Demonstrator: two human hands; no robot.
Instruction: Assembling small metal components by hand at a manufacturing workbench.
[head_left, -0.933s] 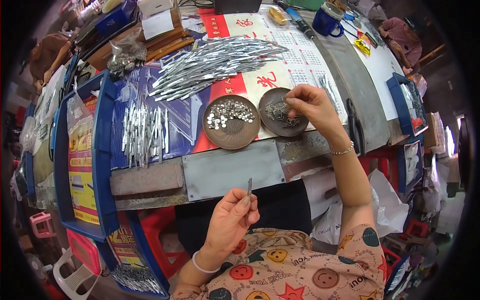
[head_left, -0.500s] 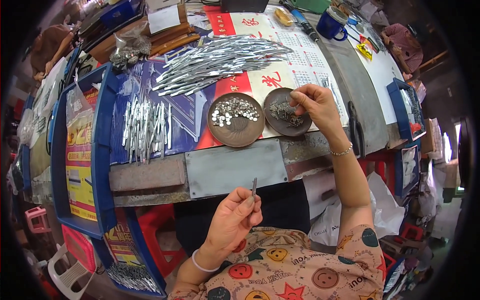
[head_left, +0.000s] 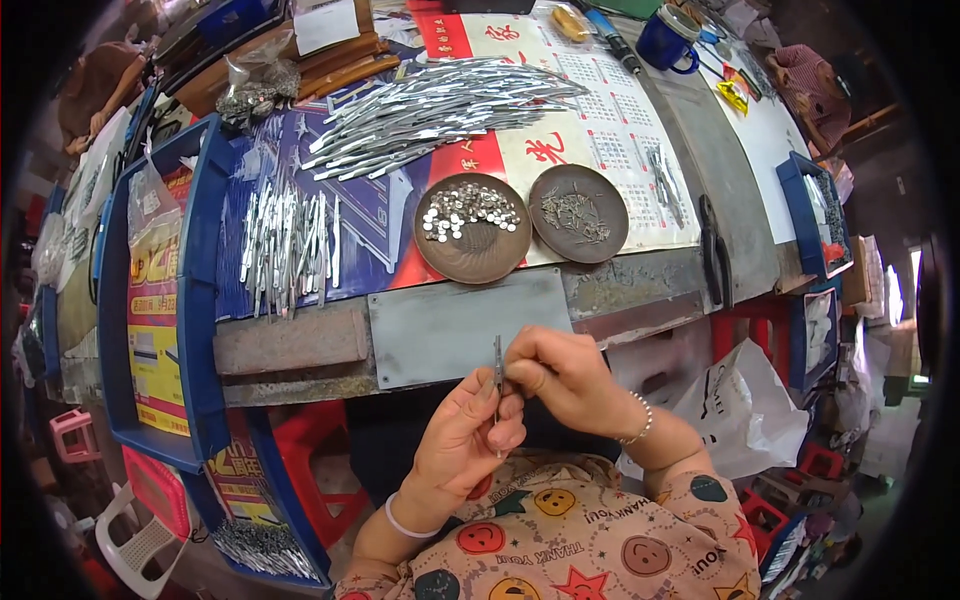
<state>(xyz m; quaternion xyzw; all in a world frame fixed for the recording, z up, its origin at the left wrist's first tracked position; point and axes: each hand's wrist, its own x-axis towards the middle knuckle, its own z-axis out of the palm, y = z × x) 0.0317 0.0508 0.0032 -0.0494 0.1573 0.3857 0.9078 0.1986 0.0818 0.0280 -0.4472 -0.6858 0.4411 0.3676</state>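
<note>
Upright between the fingers of my left hand (head_left: 450,440) is a slim grey metal strip (head_left: 498,348), gripped low against the thumb. My right hand (head_left: 570,378) meets it from the right, thumb and forefinger pinched against the strip's side; anything tiny between those fingertips is hidden. Beyond the hands, a round brown dish (head_left: 476,264) carries shiny little metal discs (head_left: 470,208). Touching it on the right, a second brown dish (head_left: 572,250) holds thin metal pins (head_left: 574,214). A pale grey plate (head_left: 450,335) lies at the bench edge just past my hands.
A large heap of metal strips (head_left: 440,110) lies at the back, with a smaller bundle (head_left: 290,250) to the left. Blue bins (head_left: 205,290) stand at the left. Black-handled pliers (head_left: 714,255) rest on the right, and a blue mug (head_left: 668,42) behind. Other people sit at both far sides.
My right hand has come from the pin dish down and leftward to the strip in my left hand. The left hand stays almost in place.
</note>
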